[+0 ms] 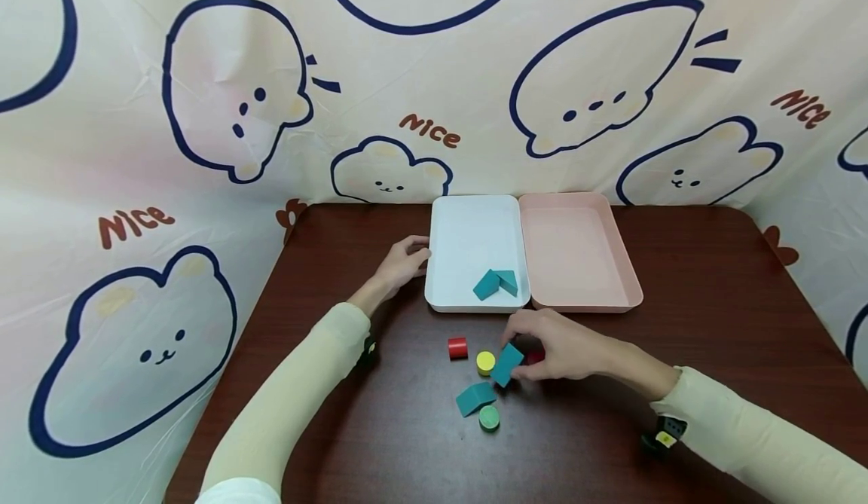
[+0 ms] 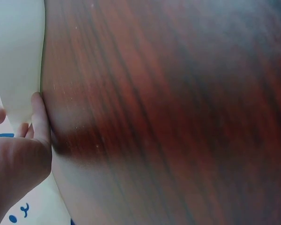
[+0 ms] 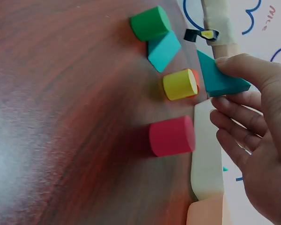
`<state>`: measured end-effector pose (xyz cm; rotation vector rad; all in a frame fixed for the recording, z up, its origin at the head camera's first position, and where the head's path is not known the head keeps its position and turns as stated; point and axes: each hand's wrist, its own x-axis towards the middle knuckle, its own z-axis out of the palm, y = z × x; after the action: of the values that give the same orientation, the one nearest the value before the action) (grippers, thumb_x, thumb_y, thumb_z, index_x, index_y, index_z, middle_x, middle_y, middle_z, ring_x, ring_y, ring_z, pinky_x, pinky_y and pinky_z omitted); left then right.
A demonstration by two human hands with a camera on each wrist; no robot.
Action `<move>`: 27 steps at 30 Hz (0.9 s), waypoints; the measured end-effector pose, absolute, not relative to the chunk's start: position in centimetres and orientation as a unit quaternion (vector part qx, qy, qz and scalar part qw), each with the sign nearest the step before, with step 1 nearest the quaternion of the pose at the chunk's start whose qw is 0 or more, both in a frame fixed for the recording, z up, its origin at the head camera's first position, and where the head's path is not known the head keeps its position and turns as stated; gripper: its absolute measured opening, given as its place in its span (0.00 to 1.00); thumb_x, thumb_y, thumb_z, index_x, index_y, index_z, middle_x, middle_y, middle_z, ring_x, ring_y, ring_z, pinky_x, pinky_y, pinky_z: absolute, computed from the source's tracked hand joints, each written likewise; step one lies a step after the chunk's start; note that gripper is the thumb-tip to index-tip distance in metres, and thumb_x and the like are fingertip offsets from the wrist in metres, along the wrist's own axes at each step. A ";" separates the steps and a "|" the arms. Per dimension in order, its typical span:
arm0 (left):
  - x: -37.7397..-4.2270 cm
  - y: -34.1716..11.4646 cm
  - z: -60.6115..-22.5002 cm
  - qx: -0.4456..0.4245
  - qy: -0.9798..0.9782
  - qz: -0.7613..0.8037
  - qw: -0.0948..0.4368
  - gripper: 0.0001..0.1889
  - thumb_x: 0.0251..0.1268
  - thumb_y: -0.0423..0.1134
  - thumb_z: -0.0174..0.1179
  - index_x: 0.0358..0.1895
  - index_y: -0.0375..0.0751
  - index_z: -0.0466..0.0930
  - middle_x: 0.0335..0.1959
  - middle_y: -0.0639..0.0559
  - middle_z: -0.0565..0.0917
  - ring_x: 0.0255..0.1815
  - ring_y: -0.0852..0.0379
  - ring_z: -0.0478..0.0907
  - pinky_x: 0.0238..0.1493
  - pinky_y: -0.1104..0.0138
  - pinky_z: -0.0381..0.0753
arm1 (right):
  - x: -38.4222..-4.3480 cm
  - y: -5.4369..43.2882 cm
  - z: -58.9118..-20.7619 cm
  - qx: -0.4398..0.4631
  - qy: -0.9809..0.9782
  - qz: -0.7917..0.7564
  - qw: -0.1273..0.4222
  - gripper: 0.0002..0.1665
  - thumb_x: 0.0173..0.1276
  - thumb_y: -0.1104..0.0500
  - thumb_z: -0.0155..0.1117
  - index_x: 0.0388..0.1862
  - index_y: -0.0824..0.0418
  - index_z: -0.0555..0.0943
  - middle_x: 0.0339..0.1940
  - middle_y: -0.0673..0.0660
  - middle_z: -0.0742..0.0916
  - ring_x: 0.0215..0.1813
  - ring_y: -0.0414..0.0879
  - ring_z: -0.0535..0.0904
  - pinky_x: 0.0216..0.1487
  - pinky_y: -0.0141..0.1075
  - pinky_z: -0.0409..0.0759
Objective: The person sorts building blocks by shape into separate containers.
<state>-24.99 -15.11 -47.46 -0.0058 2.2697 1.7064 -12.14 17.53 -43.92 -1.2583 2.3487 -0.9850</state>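
Between thumb and fingers my right hand [image 1: 559, 344] pinches a teal triangular block [image 3: 221, 78], raised off the table in the right wrist view. My left hand [image 1: 404, 263] touches the left side of the white tray [image 1: 468, 225]. Two teal blocks [image 1: 487, 285] lie in that tray's front right corner. On the table around the right hand are a red cylinder [image 1: 457, 348], a yellow cylinder [image 1: 485, 362], a green cylinder [image 1: 489, 417] and another teal triangular block [image 1: 476, 398]. A crimson cylinder [image 3: 173, 136] stands below the right hand, mostly hidden by it in the head view.
A pink tray [image 1: 576, 248] sits against the white tray's right side near the table's back edge. The dark brown table [image 1: 380, 444] meets a printed cloth [image 1: 380, 90] behind and at the sides.
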 end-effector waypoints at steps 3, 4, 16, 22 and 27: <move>-24.9 -15.1 -47.4 -0.003 0.791 0.594 0.148 0.24 0.83 0.39 0.51 0.77 0.39 0.68 0.68 0.40 0.75 0.67 0.46 0.78 0.66 0.54 0.83 | -12.7 17.5 -43.6 -0.424 0.825 -0.349 0.132 0.18 0.67 0.48 0.80 0.53 0.46 0.84 0.49 0.38 0.84 0.50 0.41 0.82 0.56 0.46 0.86; -25.0 -15.1 -47.4 -0.002 0.792 0.593 0.147 0.24 0.83 0.39 0.51 0.77 0.39 0.68 0.68 0.40 0.75 0.67 0.46 0.78 0.66 0.54 0.83 | -12.9 17.5 -43.5 -0.420 0.827 -0.351 0.126 0.19 0.67 0.48 0.80 0.53 0.48 0.84 0.49 0.38 0.84 0.51 0.42 0.82 0.56 0.47 0.86; -25.0 -15.0 -47.5 -0.004 0.793 0.591 0.149 0.24 0.83 0.40 0.51 0.77 0.40 0.69 0.69 0.41 0.75 0.66 0.46 0.78 0.65 0.55 0.84 | -15.5 17.1 -42.8 -0.383 0.840 -0.375 0.078 0.20 0.64 0.51 0.82 0.51 0.50 0.85 0.45 0.41 0.86 0.48 0.47 0.83 0.45 0.47 0.86; -25.1 -15.0 -47.6 -0.002 0.790 0.595 0.150 0.24 0.83 0.39 0.51 0.76 0.40 0.69 0.68 0.41 0.76 0.66 0.46 0.78 0.65 0.55 0.83 | -17.1 17.1 -42.9 -0.374 0.840 -0.387 0.061 0.20 0.63 0.52 0.83 0.51 0.53 0.86 0.45 0.43 0.87 0.48 0.56 0.83 0.49 0.53 0.85; -25.1 -15.0 -47.6 -0.002 0.790 0.595 0.149 0.23 0.84 0.39 0.51 0.76 0.39 0.69 0.69 0.41 0.75 0.66 0.47 0.78 0.65 0.55 0.84 | -18.5 17.0 -42.9 -0.365 0.842 -0.394 0.049 0.20 0.62 0.53 0.83 0.50 0.56 0.86 0.45 0.47 0.88 0.49 0.57 0.84 0.55 0.58 0.85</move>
<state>-25.14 -15.00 -47.61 -0.0066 2.2693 1.7111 -18.53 16.98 -42.93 -1.1118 2.5659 -1.2010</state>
